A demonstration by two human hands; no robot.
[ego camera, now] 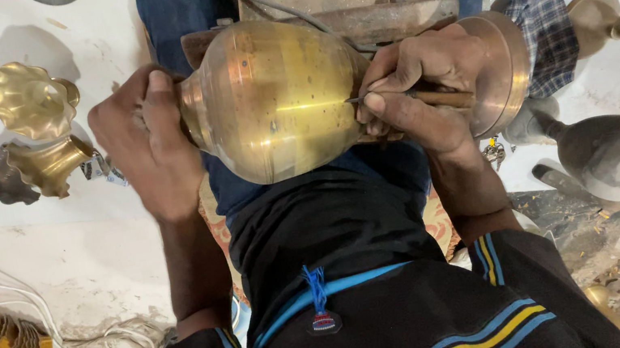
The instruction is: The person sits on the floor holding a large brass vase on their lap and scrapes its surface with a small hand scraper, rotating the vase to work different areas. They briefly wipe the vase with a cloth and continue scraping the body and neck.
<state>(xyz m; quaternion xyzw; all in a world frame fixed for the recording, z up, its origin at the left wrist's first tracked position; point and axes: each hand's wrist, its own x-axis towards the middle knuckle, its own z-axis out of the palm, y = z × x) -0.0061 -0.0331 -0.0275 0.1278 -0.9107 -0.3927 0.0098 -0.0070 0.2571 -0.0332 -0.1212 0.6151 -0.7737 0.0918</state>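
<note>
Left hand (146,145) clamped round brass pot (270,98) neck; right hand (417,92) pinching graver (413,95); one line scored, most surface bare.

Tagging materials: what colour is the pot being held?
Shiny golden brass pot, best in the head view.

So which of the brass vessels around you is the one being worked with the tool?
The shiny golden pot across the lap, held by the left hand, with the right hand pressing a pointed tool on it. The dull grey vessel lies untouched.
</note>
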